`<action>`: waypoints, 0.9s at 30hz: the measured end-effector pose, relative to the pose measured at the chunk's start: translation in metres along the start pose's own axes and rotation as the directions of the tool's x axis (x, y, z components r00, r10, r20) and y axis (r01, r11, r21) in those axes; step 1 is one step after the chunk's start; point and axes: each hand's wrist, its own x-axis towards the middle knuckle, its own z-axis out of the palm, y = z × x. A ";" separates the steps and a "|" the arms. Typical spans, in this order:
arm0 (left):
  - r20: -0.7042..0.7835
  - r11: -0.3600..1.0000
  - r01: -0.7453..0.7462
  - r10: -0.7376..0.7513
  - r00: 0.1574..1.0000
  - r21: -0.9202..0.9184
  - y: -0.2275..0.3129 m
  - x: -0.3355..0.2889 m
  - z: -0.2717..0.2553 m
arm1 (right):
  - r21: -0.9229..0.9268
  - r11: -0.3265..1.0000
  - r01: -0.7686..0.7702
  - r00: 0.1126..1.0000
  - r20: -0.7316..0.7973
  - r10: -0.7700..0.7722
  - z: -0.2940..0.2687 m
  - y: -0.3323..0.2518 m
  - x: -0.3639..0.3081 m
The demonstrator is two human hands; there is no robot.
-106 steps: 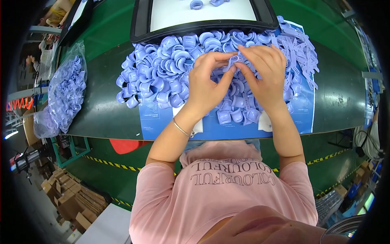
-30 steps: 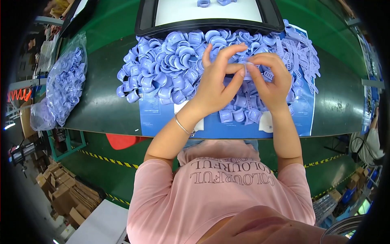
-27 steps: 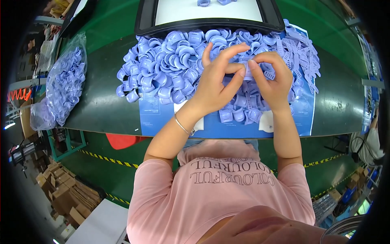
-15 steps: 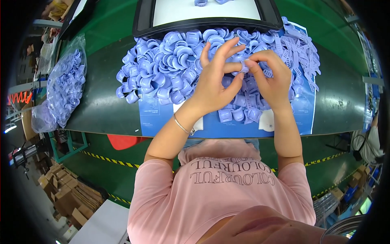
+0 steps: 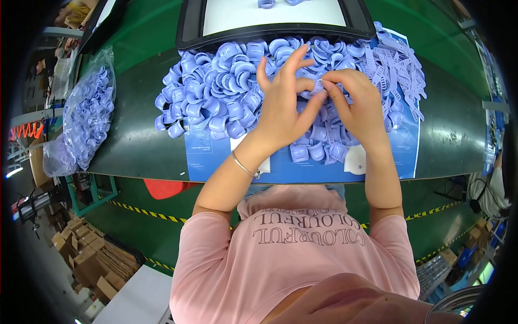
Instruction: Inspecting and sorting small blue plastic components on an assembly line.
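Note:
Above a pile of periwinkle-blue curved plastic pieces (image 5: 232, 75), my two hands meet. My left hand (image 5: 283, 110) pinches a small blue plastic piece (image 5: 319, 86) between thumb and index finger, its other fingers raised and spread. On the same piece, the thumb and forefinger of my right hand (image 5: 359, 105) close from the right side. Fingertips cover most of it, so its exact shape is hidden. Slotted flat blue straps (image 5: 396, 67) lie heaped just beyond my right hand. Several more curved pieces (image 5: 318, 151) rest beneath my hands, near the table's front.
A black-rimmed tray (image 5: 189, 27) with a white bottom stands at the far side, a few blue pieces in it. On the left, a clear plastic bag (image 5: 89, 108) holds more blue pieces. A blue printed sheet (image 5: 280, 170) lies under the pile on the dark green table (image 5: 140, 108).
Both hands, still on the small blue piece, have shifted slightly left. The right fingers now reach further over it, and the raised left fingers have tilted a little.

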 end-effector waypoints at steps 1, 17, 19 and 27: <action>-0.031 1.000 -0.008 0.008 0.999 0.007 -0.002 0.000 0.001 | -0.025 0.999 0.045 0.999 -0.017 -0.045 0.000 0.000 0.000; 0.093 0.970 -0.110 0.133 0.987 -0.216 0.003 0.001 -0.008 | 0.540 0.746 -0.390 0.909 0.354 0.219 -0.020 0.011 -0.001; 0.023 0.899 0.075 -0.072 0.997 -0.431 0.004 -0.001 -0.006 | 0.388 0.911 -0.139 0.984 0.160 0.082 -0.016 0.003 0.001; -0.257 0.979 0.173 -0.196 0.946 -0.108 -0.019 0.010 -0.021 | 0.354 0.890 -0.286 0.848 0.527 0.063 -0.018 0.002 0.003</action>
